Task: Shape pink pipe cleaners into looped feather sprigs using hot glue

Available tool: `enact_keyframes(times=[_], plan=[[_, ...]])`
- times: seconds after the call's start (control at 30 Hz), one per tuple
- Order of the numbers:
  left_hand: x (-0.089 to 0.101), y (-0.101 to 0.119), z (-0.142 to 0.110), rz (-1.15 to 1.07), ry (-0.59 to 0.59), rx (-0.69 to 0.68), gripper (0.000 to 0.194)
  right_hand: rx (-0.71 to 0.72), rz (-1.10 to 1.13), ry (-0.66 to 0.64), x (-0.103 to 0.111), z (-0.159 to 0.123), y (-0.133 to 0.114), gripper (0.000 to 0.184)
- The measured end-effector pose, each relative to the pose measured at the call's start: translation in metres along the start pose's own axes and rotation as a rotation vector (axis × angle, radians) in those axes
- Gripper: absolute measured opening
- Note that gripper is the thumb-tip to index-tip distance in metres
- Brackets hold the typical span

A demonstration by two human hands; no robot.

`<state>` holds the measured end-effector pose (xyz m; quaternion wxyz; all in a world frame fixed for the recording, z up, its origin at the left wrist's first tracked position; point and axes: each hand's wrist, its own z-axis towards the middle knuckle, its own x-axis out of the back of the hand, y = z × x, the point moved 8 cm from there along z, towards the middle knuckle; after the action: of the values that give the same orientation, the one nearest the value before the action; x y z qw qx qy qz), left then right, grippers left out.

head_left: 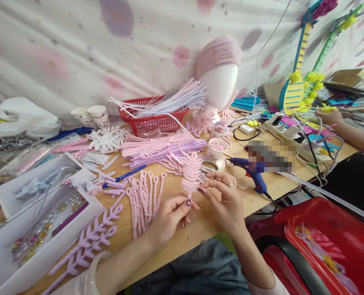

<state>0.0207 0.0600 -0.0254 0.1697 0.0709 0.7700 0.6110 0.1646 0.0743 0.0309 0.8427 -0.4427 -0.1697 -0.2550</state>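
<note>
My left hand [172,213] pinches the lower stem of a pink pipe-cleaner leaf [192,174], held upright above the table's front edge. The leaf has a loop at its top and V-shaped side branches. My right hand [225,200] has its thumb and fingertips closed at the leaf's lower right edge. To the left of the leaf lie several twisted pink pipe-cleaner stems [143,200] with looped ends. Farther left are purple pipe-cleaner branches [91,241]. Behind my fingers, the scissors [209,167] are partly hidden.
A blue glue gun [255,176] lies at right, near a power strip [292,137]. Pipe cleaners fill a red basket [153,123]. A paper cup [216,148], a white mannequin head [220,82] and white boxes [86,217] stand around. Another person's hand [328,116] works at far right.
</note>
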Motion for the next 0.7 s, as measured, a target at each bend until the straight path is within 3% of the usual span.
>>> enact_keyframes(times=[0.2,0.47,0.7], plan=[[0.002,-0.001,0.002,-0.026,0.022,0.004,0.038,-0.085,0.107,0.042,0.006,-0.004,0.002,0.003],[0.002,-0.001,0.001,-0.029,0.020,0.005,0.038,-0.300,0.349,-0.061,-0.018,-0.007,0.019,0.019],[0.002,-0.001,0.001,-0.009,0.028,0.015,0.036,-0.313,0.403,-0.080,-0.022,-0.005,0.018,0.018]])
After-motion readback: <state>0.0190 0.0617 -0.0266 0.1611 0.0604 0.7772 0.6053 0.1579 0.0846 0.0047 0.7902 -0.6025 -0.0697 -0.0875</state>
